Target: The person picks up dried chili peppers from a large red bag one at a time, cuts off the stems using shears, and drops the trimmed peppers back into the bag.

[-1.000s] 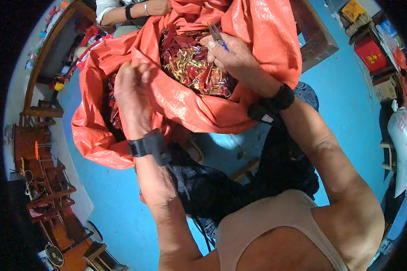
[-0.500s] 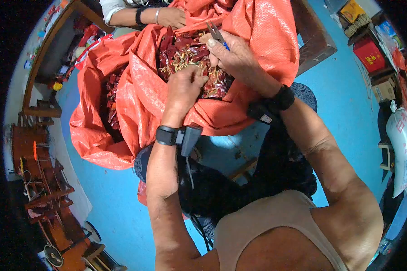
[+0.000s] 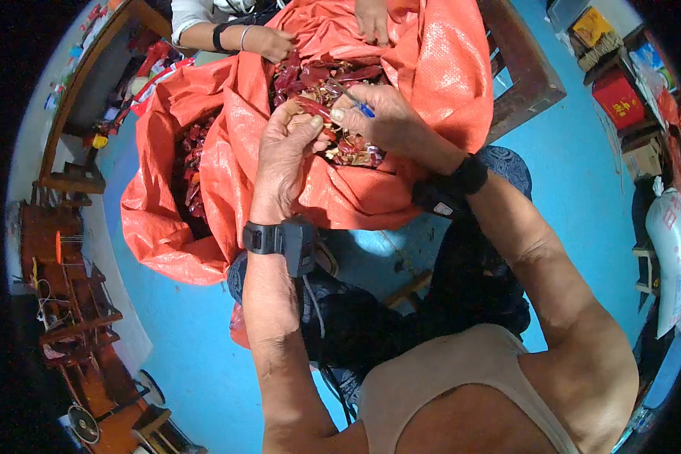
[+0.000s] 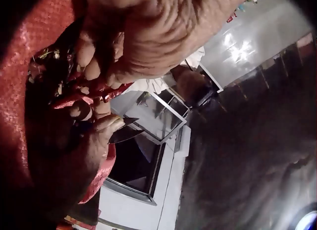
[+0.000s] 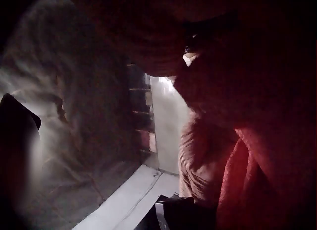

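My left hand (image 3: 286, 144) pinches a dried red chili pepper (image 3: 313, 107) between thumb and fingers over a red woven sack (image 3: 356, 198). Beside it, my right hand (image 3: 390, 121) grips small pointed snips with blue handles (image 3: 365, 110), its thumb close to the chili's end. Two dark blades (image 4: 126, 136) stick out past the right thumb in the left wrist view. Below both hands, dried red chilies (image 3: 303, 76) and pale stem bits fill the sack's mouth. The right wrist view is mostly dark, and the snips are hidden there.
Another sack opening (image 3: 193, 166) with red chilies lies at the left. Across from me, another person's hands (image 3: 276, 44) are at the sack's far edge. A wooden frame (image 3: 522, 60) stands behind right; shelves with a white bag (image 3: 672, 250) line the right side.
My left hand moved from the left sack opening to the chilies in the middle, then lifted a chili to the right hand. The other person's second hand came into view.
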A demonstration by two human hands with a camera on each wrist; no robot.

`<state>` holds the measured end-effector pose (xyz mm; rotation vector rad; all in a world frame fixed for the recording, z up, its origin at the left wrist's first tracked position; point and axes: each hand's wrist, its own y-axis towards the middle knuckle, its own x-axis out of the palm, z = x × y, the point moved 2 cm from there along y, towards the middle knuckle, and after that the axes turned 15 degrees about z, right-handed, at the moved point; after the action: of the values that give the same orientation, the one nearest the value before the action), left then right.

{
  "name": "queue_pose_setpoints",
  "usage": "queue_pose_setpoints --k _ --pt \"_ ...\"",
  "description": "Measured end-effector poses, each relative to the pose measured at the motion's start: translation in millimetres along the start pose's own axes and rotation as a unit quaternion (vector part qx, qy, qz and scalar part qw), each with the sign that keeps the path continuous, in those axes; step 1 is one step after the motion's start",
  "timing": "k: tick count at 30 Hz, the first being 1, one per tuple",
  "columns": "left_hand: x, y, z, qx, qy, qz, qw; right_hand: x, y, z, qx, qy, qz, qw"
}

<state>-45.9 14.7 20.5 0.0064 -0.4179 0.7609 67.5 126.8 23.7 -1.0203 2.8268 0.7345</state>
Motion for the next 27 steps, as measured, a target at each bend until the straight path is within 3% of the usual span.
queue_pose_setpoints --k 2,6,7,10,12,16,20,22,24,25,27 --pt "1.9 -1.9 -3.4 0.021 0.028 -0.030 0.999 0.4 -1.4 -1.5 -0.038 -0.052 -0.012 0.998" --pt "2.5 -0.1 -7.9 0.033 0.034 -0.038 0.998 -3.6 -3.0 -8.2 0.045 -0.030 0.034 0.998" --pt "3.6 -2.2 -6.5 0.051 0.077 0.001 0.996 -3.7 -1.1 -1.4 0.046 -0.030 0.034 0.998" --pt "4.8 -3.2 -5.0 0.066 0.165 -0.022 0.984 -8.1 4.2 7.5 0.015 0.008 0.079 0.997" --pt "2.8 -1.1 -12.1 0.072 0.151 -0.052 0.985 -12.1 3.6 4.9 0.087 0.117 0.094 0.985" --pt "9.3 -9.3 -10.9 0.113 0.202 -0.075 0.970 -12.8 3.2 4.0 0.091 0.128 0.062 0.986" --pt "9.9 -10.0 -9.5 0.154 0.212 0.000 0.965 -7.6 3.7 5.6 0.093 0.060 0.022 0.994" --pt "12.5 -15.3 -2.3 0.199 0.214 0.029 0.956 -6.5 3.2 7.5 0.054 -0.022 0.059 0.997" --pt "12.7 -18.6 1.9 0.206 0.242 0.034 0.947 -7.4 5.2 8.4 0.045 0.037 0.104 0.993" --pt "13.5 -19.0 3.8 0.301 0.325 -0.005 0.896 -9.3 6.4 8.0 0.035 0.095 0.148 0.984" --pt "13.3 -20.6 6.8 0.435 0.479 -0.066 0.759 -16.4 8.7 7.1 0.056 0.112 0.116 0.985"
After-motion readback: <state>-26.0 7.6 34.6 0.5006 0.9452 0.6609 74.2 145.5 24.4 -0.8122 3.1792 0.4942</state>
